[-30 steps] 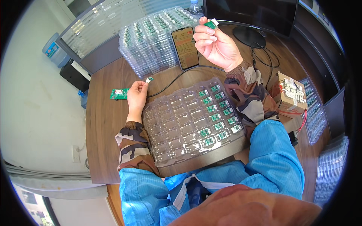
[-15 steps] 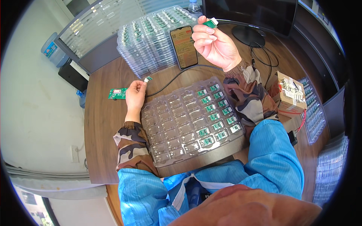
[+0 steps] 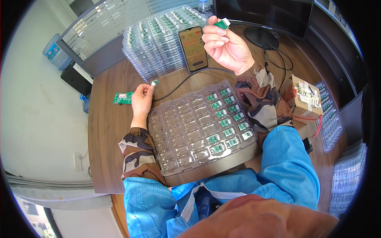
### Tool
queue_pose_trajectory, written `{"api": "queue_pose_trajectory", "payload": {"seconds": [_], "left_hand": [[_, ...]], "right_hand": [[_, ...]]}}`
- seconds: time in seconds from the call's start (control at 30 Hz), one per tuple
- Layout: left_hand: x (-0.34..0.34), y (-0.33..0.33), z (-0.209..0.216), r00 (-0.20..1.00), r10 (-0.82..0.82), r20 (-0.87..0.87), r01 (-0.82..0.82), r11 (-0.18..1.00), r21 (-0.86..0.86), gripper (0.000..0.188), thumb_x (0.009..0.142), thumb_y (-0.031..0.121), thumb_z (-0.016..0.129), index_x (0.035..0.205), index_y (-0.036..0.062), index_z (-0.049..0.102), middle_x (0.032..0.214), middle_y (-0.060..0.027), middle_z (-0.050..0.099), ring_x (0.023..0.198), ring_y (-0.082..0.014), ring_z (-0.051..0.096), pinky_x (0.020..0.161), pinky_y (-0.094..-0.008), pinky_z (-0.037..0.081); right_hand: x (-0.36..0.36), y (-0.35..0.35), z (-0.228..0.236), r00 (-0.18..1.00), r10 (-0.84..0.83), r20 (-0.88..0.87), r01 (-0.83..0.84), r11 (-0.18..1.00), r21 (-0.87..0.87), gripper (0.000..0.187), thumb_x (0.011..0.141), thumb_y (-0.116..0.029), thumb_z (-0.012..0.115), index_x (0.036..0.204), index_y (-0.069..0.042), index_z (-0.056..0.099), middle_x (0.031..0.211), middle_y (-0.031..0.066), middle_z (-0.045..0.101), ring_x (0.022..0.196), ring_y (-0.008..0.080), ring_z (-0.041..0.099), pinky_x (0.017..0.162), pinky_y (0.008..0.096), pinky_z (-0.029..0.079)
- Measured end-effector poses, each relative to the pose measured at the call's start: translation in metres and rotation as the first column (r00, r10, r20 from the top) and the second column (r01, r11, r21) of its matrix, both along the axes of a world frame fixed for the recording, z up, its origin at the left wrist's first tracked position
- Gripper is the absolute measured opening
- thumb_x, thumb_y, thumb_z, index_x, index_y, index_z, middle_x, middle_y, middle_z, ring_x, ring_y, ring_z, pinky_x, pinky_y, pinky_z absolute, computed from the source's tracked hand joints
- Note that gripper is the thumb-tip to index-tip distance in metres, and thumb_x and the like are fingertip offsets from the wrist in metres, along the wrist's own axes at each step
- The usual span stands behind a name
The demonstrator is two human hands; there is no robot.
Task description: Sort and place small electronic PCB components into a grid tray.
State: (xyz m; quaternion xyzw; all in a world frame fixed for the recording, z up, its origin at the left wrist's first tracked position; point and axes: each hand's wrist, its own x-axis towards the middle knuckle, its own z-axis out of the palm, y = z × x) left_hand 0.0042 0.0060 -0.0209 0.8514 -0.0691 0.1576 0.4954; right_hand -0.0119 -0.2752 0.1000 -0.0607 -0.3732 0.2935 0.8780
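Note:
My right hand (image 3: 228,47) is raised near the monitor, thumb and fingers pinching a small green circuit board (image 3: 220,25) with a white connector. Lower on the left, my left hand (image 3: 141,99) closes its thumb and finger on a white connector piece (image 3: 154,83) with a bit of green at its tip. A larger green circuit board (image 3: 122,98) with a lit red display lies against that hand's left side. Between my forearms sits a clear plastic tray (image 3: 182,131). Several small green boards (image 3: 225,123) fill pockets in its right columns, while its left pockets hold none.
A tall stack of filled clear trays (image 3: 158,47) stands at the back, with a phone (image 3: 193,49) leaning on it. A black cable (image 3: 180,85) crosses behind the tray. At right are a cardboard box (image 3: 303,99), the monitor's stand (image 3: 261,37) and more trays (image 3: 349,174).
Both hands keep their places and grips. On the phone, the screen content looks different, with a dark oval now near its bottom.

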Motion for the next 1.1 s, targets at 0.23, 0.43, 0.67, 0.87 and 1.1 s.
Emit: {"api": "queue_pose_trajectory", "payload": {"seconds": [0.23, 0.43, 0.67, 0.87, 1.1], "left_hand": [[0.003, 0.004, 0.001, 0.999, 0.020, 0.038, -0.019, 1.000, -0.015, 0.015, 0.076, 0.017, 0.060, 0.077, 0.0025, 0.057, 0.060, 0.0015, 0.054, 0.054, -0.0055, 0.046, 0.053, -0.0202, 0.039], [0.003, 0.002, 0.003, 1.000, 0.011, 0.013, -0.010, 0.999, -0.037, 0.015, 0.077, 0.017, 0.060, 0.077, 0.0023, 0.057, 0.061, 0.0023, 0.054, 0.054, -0.0045, 0.046, 0.053, -0.0195, 0.039], [0.002, -0.002, -0.002, 1.000, -0.008, 0.003, 0.008, 0.998, -0.060, 0.015, 0.076, 0.017, 0.060, 0.078, 0.0019, 0.058, 0.062, 0.0028, 0.054, 0.055, -0.0035, 0.045, 0.053, -0.0188, 0.039], [0.000, 0.000, 0.003, 0.999, -0.007, -0.036, 0.004, 0.998, -0.057, 0.014, 0.078, 0.015, 0.059, 0.082, 0.0018, 0.056, 0.066, 0.0035, 0.051, 0.056, -0.0025, 0.045, 0.052, -0.0157, 0.036], [0.002, 0.000, 0.002, 1.000, -0.002, -0.028, 0.001, 0.999, -0.032, 0.014, 0.078, 0.015, 0.060, 0.082, 0.0019, 0.057, 0.067, 0.0033, 0.052, 0.056, -0.0028, 0.045, 0.052, -0.0160, 0.037]], "right_hand": [[0.031, -0.024, -0.003, 0.758, -0.621, 0.202, 0.653, 0.726, -0.217, 0.022, 0.088, -0.015, 0.044, 0.103, 0.000, 0.052, 0.076, -0.0004, 0.048, 0.066, 0.0063, 0.046, 0.065, 0.0220, 0.044], [0.065, -0.067, -0.042, 0.360, -0.887, 0.290, 0.864, 0.200, -0.462, 0.013, 0.085, -0.012, 0.050, 0.089, -0.002, 0.057, 0.073, 0.0007, 0.053, 0.064, 0.0091, 0.051, 0.060, 0.0231, 0.044], [0.088, -0.097, -0.102, 0.162, -0.452, 0.877, 0.606, -0.656, -0.450, 0.022, 0.081, -0.025, 0.051, 0.090, -0.009, 0.063, 0.074, 0.0045, 0.062, 0.066, 0.0127, 0.056, 0.064, 0.0258, 0.046], [0.087, -0.107, -0.130, 0.138, -0.037, 0.990, 0.486, -0.868, -0.100, 0.021, 0.076, -0.027, 0.050, 0.086, -0.015, 0.064, 0.076, 0.0093, 0.062, 0.077, 0.0275, 0.058, 0.071, 0.0371, 0.045], [0.082, -0.094, -0.109, -0.367, -0.010, 0.930, 0.483, -0.857, 0.181, 0.015, 0.080, -0.017, 0.052, 0.087, -0.007, 0.060, 0.076, 0.0073, 0.057, 0.072, 0.0204, 0.055, 0.063, 0.0308, 0.045]]}}
